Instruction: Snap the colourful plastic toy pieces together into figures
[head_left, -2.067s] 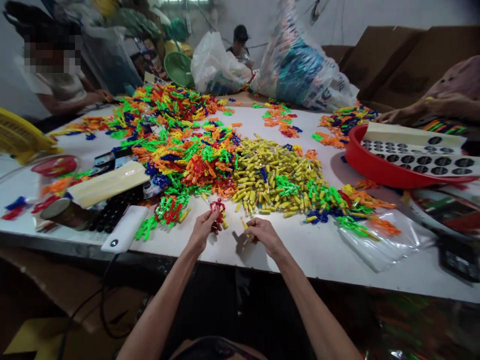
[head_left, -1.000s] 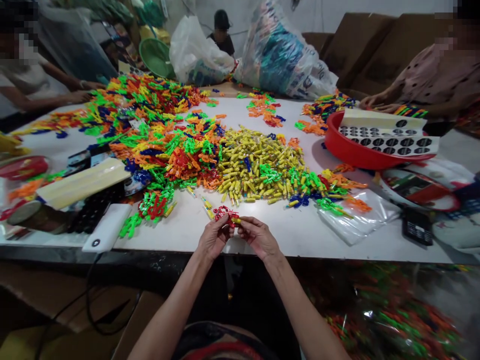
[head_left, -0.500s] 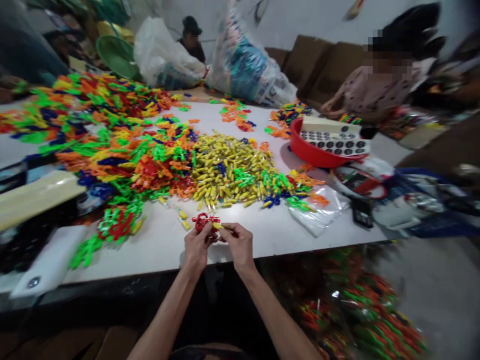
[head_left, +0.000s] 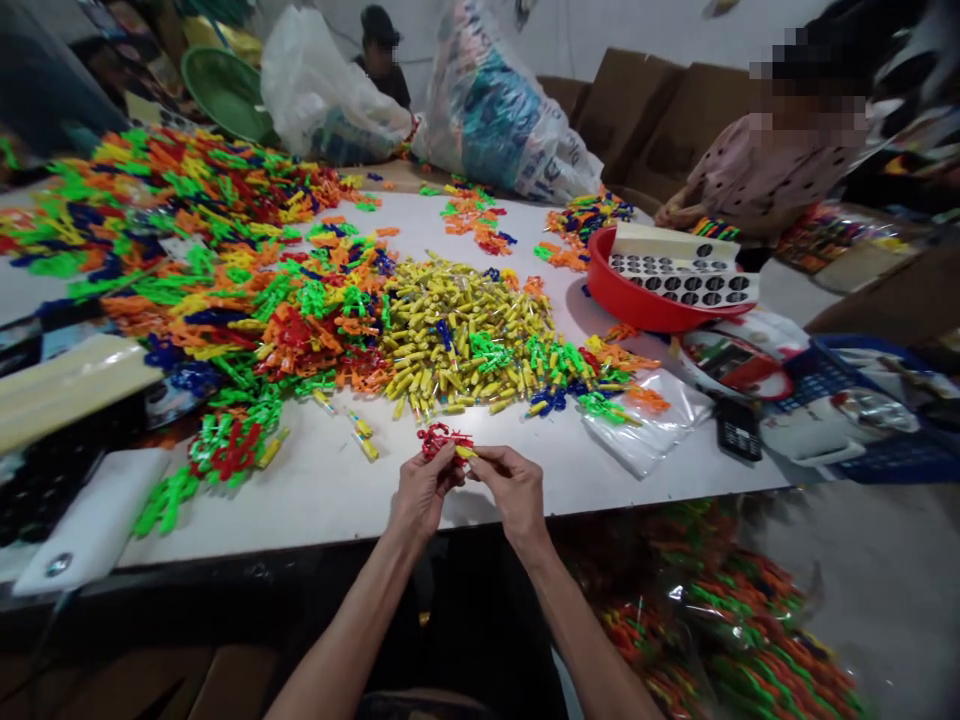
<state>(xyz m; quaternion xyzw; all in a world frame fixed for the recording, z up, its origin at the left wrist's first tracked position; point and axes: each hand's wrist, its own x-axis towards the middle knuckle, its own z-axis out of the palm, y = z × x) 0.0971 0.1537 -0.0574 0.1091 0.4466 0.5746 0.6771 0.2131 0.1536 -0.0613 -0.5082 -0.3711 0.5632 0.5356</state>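
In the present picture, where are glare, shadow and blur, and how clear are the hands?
Head view: left hand and right hand show clear outlines, but the red plastic lacks sharp detail; soft shadow lies beneath the hands on the white table; head view: glare on the clear plastic bag, edge stretch in the white device.

Tube pile (head_left: 466, 312): on table (head_left: 322, 490)
Basin (head_left: 637, 308): right of tube pile
Bag (head_left: 491, 130): behind it
Left hand (head_left: 421, 490), right hand (head_left: 516, 490): before it
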